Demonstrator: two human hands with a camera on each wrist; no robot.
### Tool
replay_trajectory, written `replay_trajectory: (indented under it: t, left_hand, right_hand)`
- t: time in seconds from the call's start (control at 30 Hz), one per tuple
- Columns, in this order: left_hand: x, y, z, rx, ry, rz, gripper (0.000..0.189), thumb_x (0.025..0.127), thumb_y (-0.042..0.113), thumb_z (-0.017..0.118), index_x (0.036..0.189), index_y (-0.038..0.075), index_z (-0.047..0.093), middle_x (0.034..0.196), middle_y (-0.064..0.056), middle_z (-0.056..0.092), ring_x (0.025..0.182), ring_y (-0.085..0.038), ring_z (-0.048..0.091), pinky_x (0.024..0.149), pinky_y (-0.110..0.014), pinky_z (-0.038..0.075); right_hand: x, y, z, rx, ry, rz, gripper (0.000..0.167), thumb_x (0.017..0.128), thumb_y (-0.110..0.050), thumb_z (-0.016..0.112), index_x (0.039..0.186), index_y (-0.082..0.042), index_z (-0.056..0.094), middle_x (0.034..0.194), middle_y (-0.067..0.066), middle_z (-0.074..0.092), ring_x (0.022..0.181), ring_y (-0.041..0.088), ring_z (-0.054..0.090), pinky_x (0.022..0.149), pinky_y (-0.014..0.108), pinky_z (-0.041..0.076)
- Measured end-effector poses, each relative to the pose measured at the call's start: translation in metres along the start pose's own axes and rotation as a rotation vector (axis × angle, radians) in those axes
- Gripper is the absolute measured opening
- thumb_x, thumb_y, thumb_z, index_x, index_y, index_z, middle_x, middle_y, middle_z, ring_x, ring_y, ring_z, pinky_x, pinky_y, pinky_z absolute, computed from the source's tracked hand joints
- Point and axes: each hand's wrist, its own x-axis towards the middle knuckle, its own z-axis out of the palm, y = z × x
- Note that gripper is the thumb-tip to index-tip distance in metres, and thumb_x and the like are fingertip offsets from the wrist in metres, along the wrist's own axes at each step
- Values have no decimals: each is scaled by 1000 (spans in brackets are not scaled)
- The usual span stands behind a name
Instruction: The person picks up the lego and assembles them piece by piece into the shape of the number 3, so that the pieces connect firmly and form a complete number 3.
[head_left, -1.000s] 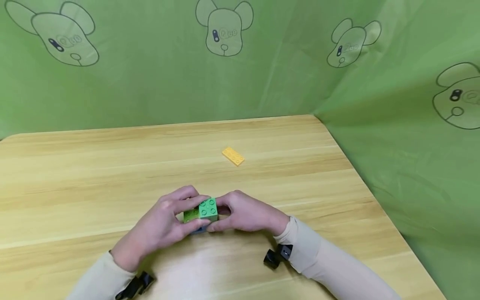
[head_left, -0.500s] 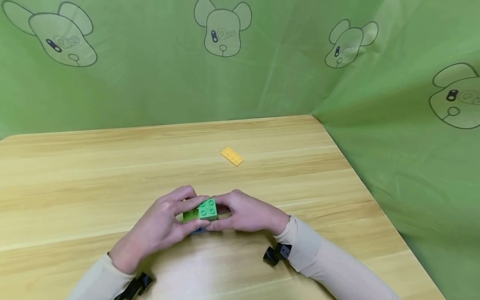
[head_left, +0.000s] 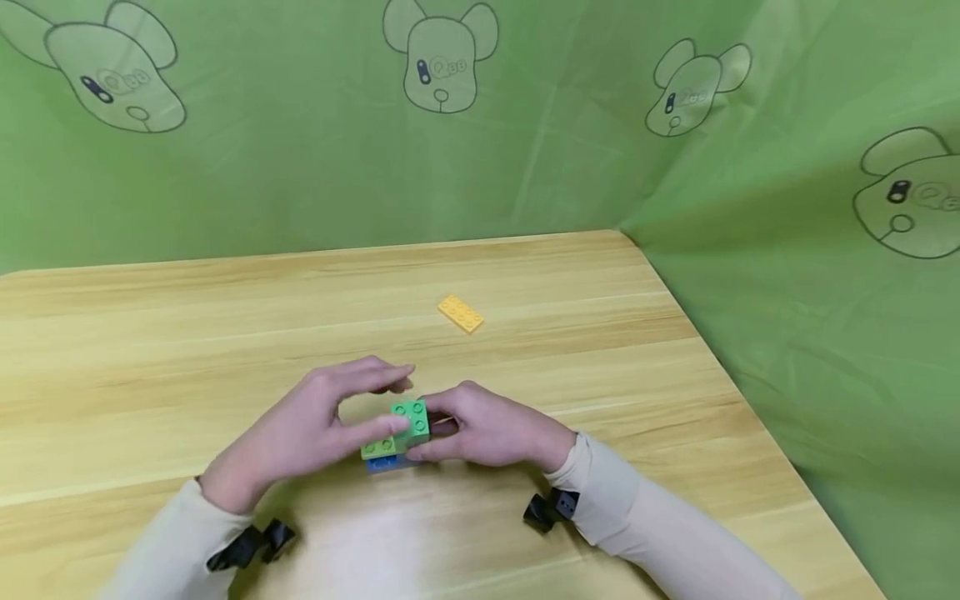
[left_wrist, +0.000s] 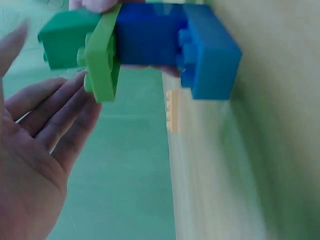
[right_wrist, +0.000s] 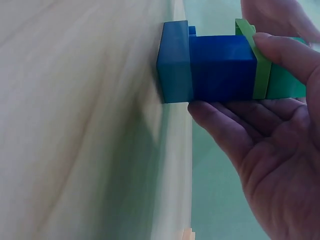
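Observation:
A stack of toy building bricks stands on the table in front of me. From the bottom it has a lighter blue brick (left_wrist: 217,65), a dark blue brick (right_wrist: 222,67), a thin lime green plate (left_wrist: 102,60) and a green brick (head_left: 420,429) on top. My right hand (head_left: 487,425) grips the stack from the right, thumb on the near side and fingers on the far side. To the left, my left hand (head_left: 311,421) has its fingers extended and its thumb apart from them. Its thumb overlaps the green brick in the head view, but the left wrist view shows a gap between them.
A flat yellow-orange studded plate (head_left: 461,313) lies farther back on the wooden table (head_left: 187,358). Green curtains (head_left: 315,150) printed with cartoon heads hang behind the table and along its right side. Each wrist carries a small black device (head_left: 551,510).
My left hand has let go of the stack, spread its fingers and drawn back slightly to the left. More of the lime and blue bricks shows. The right hand keeps its grip.

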Motion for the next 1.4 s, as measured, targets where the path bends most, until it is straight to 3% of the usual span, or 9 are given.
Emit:
replay_trajectory:
  t: [0.13, 0.3, 0.47, 0.63, 0.8, 1.0, 1.17, 1.4]
  left_hand:
    - [10, -5, -8, -36, -8, -37, 41, 98, 28, 64, 135, 12, 60, 129, 2, 61, 114, -17, 59, 99, -44, 47]
    - [24, -16, -14, -64, -19, -57, 41, 100, 27, 61, 137, 10, 57, 131, -2, 59, 116, -20, 58, 98, -42, 48]
    - [39, -32, -17, -31, -34, -69, 43, 98, 28, 64, 135, 8, 57, 130, -3, 58, 120, -21, 54, 100, -37, 47]
    - [57, -49, -16, -36, -34, -68, 43, 94, 19, 69, 133, 3, 58, 132, -7, 57, 122, -23, 53, 102, -38, 46]
    - [71, -61, -15, -17, -29, -115, 48, 92, 17, 71, 135, 2, 56, 136, -9, 55, 126, -27, 51, 106, -41, 41]
    - [79, -65, -17, -19, -45, -178, 51, 92, 20, 72, 137, 5, 55, 140, -9, 53, 128, -34, 49, 109, -43, 37]
    - [85, -65, -20, -13, -33, -170, 50, 90, 16, 73, 136, 3, 56, 138, -10, 54, 126, -29, 50, 108, -39, 39]
    - [97, -74, -14, -43, -57, -202, 53, 89, 13, 74, 137, 2, 54, 140, -14, 52, 125, -37, 50, 107, -44, 39]
  right_hand:
    - [1, -1, 1, 6, -10, 15, 31, 91, -18, 73, 116, -2, 66, 104, -4, 70, 94, 4, 67, 84, 22, 54]
    - [1, -2, 1, -17, -2, 27, 30, 90, -19, 74, 114, -3, 67, 102, -5, 70, 93, 5, 67, 83, 21, 54]
    - [1, -2, 0, -26, 2, 39, 26, 90, -21, 75, 109, -5, 68, 99, -7, 70, 91, 4, 67, 82, 21, 54]
    - [1, -2, 0, -20, 4, 51, 25, 90, -21, 75, 109, -5, 68, 98, -9, 69, 93, 4, 67, 83, 21, 54]
    - [0, -3, 0, 7, 3, 65, 24, 90, -19, 75, 109, -5, 68, 98, -8, 69, 94, 4, 66, 84, 21, 54]
    - [2, -4, 2, 12, 6, 63, 23, 89, -19, 75, 107, -6, 68, 96, -9, 69, 92, 4, 67, 82, 21, 54]
    - [3, -4, 2, 1, 6, 48, 23, 89, -19, 75, 107, -6, 68, 96, -10, 69, 91, 4, 67, 82, 21, 54]
    - [1, -3, 1, 14, 4, 64, 23, 89, -18, 75, 106, -5, 68, 97, -7, 70, 92, 6, 67, 83, 22, 54]
